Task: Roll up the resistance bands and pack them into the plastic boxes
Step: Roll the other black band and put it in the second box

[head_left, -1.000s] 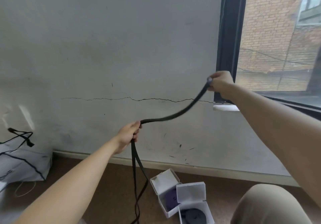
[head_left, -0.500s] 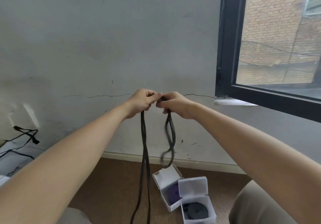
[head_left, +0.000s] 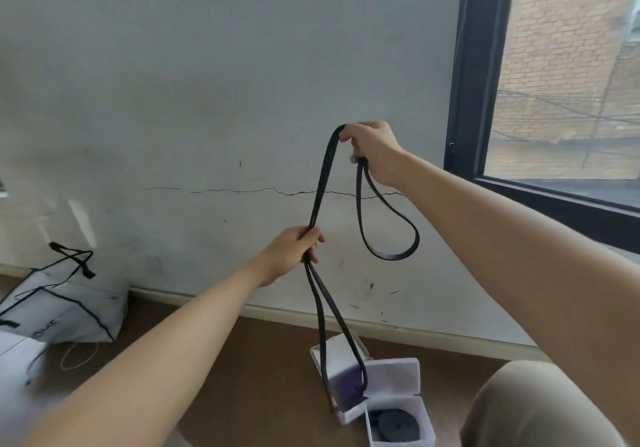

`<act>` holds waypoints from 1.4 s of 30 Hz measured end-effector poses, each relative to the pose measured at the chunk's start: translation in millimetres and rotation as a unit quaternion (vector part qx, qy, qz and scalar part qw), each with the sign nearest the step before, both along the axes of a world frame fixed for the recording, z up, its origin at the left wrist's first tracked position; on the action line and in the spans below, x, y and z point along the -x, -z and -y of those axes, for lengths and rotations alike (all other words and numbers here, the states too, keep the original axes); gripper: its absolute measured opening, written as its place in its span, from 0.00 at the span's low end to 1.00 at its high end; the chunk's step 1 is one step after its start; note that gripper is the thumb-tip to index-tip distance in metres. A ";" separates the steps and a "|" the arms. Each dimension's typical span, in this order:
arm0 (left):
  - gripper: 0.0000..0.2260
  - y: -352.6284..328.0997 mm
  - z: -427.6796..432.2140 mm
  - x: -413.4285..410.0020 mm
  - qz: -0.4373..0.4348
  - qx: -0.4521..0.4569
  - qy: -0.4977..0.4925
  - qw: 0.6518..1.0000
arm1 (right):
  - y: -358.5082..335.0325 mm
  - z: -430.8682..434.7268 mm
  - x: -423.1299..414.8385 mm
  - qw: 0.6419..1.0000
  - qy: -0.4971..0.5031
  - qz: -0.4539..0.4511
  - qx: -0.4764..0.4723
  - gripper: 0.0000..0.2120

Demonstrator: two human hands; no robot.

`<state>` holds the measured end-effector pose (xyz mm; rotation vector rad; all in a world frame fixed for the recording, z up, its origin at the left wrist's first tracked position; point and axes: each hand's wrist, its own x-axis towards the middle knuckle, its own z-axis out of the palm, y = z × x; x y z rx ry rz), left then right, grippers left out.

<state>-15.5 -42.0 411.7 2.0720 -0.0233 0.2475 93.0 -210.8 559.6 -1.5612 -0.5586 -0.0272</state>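
Observation:
A long black resistance band [head_left: 320, 190] hangs in front of the wall. My right hand [head_left: 372, 150] grips it high up, and a short loop dangles below that hand. Lower and to the left, my left hand [head_left: 294, 250] grips two strands together; both strands drop toward the floor. Two open white plastic boxes sit on the floor below: the left box [head_left: 341, 360] holds a rolled purple band [head_left: 349, 386], the right box [head_left: 398, 419] holds a rolled black band [head_left: 398, 424].
A white bag with black handles [head_left: 65, 311] leans on the wall at the left. A black-framed window [head_left: 481, 75] fills the right. My knee in beige trousers [head_left: 533, 412] is at the bottom right. The floor [head_left: 263, 370] is brown.
The hands were together at chest height. Now my right hand has risen with the band and my left hand has slid down along the two strands.

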 end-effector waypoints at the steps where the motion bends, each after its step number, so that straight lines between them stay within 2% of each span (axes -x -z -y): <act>1: 0.15 6.1 0.9 -0.6 -0.002 0.012 -0.001 1.000 | -7.1 0.9 1.3 1.000 -0.002 0.009 -0.004 0.09; 11: 0.19 64.9 1.6 -7.1 -0.052 0.047 0.001 0.998 | -44.0 18.6 -5.5 0.998 0.019 0.006 -0.064 0.09; 15: 0.17 57.2 -8.0 -6.0 -0.057 0.079 -0.034 0.995 | -23.8 34.8 -19.7 0.998 0.052 0.025 0.018 0.07; 19: 0.16 42.2 -39.3 4.6 -0.036 0.052 -0.067 0.996 | 10.2 56.2 -33.2 0.989 0.058 0.044 0.132 0.03; 25: 0.16 23.2 -77.3 14.2 -0.008 0.080 -0.117 0.990 | 69.5 86.1 -55.7 0.983 0.081 -0.007 0.164 0.09; 27: 0.15 14.4 -86.2 20.3 -0.002 0.052 -0.122 0.991 | 88.2 93.6 -63.2 0.983 0.084 -0.024 0.163 0.12; 31: 0.14 -5.5 -92.4 26.9 0.019 -0.061 -0.154 0.986 | 121.1 100.3 -70.7 0.982 0.078 -0.067 0.158 0.12; 33: 0.13 -14.9 -89.3 25.1 0.058 -0.064 -0.178 0.980 | 132.3 100.6 -68.3 0.978 0.055 -0.071 0.188 0.10; 35: 0.12 -27.4 -81.6 22.5 0.095 -0.054 -0.183 0.977 | 136.8 101.5 -63.2 0.957 0.021 -0.058 0.282 0.06; 38: 0.12 -52.4 -67.2 18.0 0.121 -0.048 -0.159 0.979 | 132.6 100.0 -49.6 0.882 -0.077 -0.050 0.462 0.05; 40: 0.12 -71.4 -57.5 15.7 0.137 -0.042 -0.141 0.979 | 127.5 90.1 -34.6 0.820 -0.148 -0.035 0.552 0.09; 41: 0.12 -79.4 -53.0 14.1 0.142 -0.041 -0.131 0.980 | 125.0 81.2 -28.1 0.803 -0.169 -0.010 0.572 0.13; 42: 0.12 -86.3 -48.1 11.9 0.143 -0.050 -0.118 0.981 | 121.1 70.3 -20.7 0.811 -0.178 0.021 0.557 0.18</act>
